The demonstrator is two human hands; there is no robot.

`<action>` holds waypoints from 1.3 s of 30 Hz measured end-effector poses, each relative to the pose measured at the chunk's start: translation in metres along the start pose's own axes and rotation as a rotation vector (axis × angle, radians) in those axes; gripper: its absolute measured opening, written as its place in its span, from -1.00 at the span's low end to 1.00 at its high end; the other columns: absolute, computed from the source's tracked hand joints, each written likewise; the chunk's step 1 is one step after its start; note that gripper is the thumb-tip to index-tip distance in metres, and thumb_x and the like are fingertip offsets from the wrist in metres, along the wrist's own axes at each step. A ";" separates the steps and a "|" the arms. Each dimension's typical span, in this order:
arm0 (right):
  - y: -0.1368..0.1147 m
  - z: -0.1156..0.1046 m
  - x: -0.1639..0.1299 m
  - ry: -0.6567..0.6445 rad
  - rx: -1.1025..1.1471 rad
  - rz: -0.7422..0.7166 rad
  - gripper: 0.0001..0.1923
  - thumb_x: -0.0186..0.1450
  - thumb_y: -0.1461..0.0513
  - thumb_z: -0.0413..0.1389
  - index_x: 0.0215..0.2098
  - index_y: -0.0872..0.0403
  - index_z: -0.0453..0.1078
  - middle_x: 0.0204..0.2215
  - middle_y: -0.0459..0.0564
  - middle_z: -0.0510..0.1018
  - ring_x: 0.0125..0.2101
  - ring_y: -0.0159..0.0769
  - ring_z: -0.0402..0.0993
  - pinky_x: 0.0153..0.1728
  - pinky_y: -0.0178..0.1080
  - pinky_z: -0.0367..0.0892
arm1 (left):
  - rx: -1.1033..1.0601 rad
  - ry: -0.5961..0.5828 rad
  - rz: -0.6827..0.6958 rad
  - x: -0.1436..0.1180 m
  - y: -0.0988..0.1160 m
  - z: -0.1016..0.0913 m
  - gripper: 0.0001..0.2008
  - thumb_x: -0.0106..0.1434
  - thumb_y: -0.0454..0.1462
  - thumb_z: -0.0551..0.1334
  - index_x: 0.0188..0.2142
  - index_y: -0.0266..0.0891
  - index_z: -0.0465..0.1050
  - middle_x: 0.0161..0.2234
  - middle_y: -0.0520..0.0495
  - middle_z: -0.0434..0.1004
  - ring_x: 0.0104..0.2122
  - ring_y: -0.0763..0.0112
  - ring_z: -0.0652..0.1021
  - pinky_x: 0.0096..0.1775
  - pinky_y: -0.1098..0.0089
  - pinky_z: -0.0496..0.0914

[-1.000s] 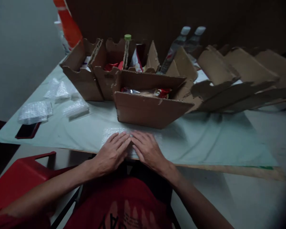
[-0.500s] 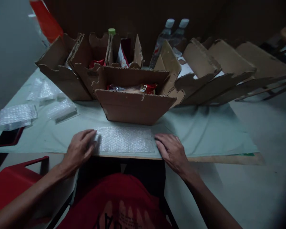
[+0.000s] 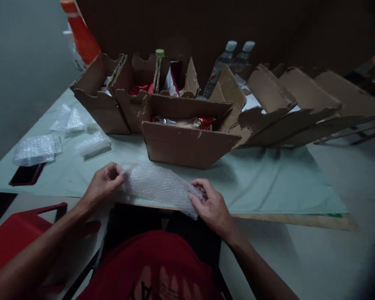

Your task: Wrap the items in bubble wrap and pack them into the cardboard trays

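A strip of bubble wrap (image 3: 158, 185) is stretched between my two hands at the table's front edge. My left hand (image 3: 108, 181) pinches its left end between thumb and fingers. At the other end, my right hand (image 3: 211, 204) is closed on the wrap, with the lower right corner hanging over the table edge. Just behind the wrap stands an open cardboard box (image 3: 190, 146) with shiny red and clear packets (image 3: 187, 123) inside; their kind is unclear.
Several cardboard bins (image 3: 98, 104) line the back of the table (image 3: 287, 179). Folded bubble-wrap pieces (image 3: 37, 149) and a dark phone (image 3: 27, 174) lie at left. Behind the bins stand an orange bottle (image 3: 84, 37) and two clear bottles (image 3: 220, 66). A red stool (image 3: 21, 233) is below left.
The bubble wrap lay flat with my hands at its ends. Now both hands grip it, its right end is lifted and tilted toward me, and my right hand has moved inward. The view has shifted slightly.
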State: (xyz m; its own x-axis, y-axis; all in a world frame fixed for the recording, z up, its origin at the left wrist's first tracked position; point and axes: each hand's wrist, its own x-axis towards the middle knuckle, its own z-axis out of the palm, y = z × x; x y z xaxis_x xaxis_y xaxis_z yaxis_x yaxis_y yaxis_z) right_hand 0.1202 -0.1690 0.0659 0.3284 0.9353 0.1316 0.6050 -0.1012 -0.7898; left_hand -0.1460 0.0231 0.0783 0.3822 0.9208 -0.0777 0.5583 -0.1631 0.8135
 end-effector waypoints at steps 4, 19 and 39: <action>-0.031 0.032 -0.018 -0.166 0.221 0.059 -0.36 0.31 0.28 0.12 0.35 0.04 0.17 -0.37 -0.15 0.53 -0.50 -0.41 0.36 -0.38 -0.35 0.36 | -0.046 0.024 0.035 0.030 0.014 -0.031 -0.65 0.02 -0.08 0.27 -0.25 -0.20 0.34 -0.48 0.06 0.45 -0.50 0.42 0.44 -0.43 0.44 0.29; -0.050 0.095 -0.019 -0.343 0.660 0.310 -0.67 0.35 0.11 0.16 0.02 0.06 0.54 -0.51 -0.12 0.52 -0.53 -0.39 0.38 -0.47 -0.33 0.35 | 0.218 -0.236 0.664 -0.024 -0.026 -0.030 -0.49 0.29 -0.27 0.15 0.25 -0.13 0.32 0.20 -0.25 0.42 0.24 0.04 0.39 0.19 -0.01 0.36; -0.047 0.102 0.031 -0.128 -0.380 -0.520 -0.52 0.30 0.44 0.07 0.16 0.05 0.41 0.28 0.18 0.38 0.30 0.00 0.22 0.14 0.06 0.29 | 0.288 0.026 0.159 -0.032 -0.035 0.013 -0.44 0.31 -0.23 0.19 0.29 -0.22 0.24 -0.49 0.12 0.44 -0.56 0.45 0.44 -0.44 0.45 0.33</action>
State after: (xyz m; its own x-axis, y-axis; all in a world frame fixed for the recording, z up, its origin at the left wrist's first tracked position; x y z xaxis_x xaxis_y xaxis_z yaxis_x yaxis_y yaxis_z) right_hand 0.0281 -0.1011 0.0458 -0.1504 0.9253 0.3482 0.8836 0.2838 -0.3725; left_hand -0.1676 -0.0054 0.0449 0.4648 0.8837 0.0552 0.6797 -0.3960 0.6175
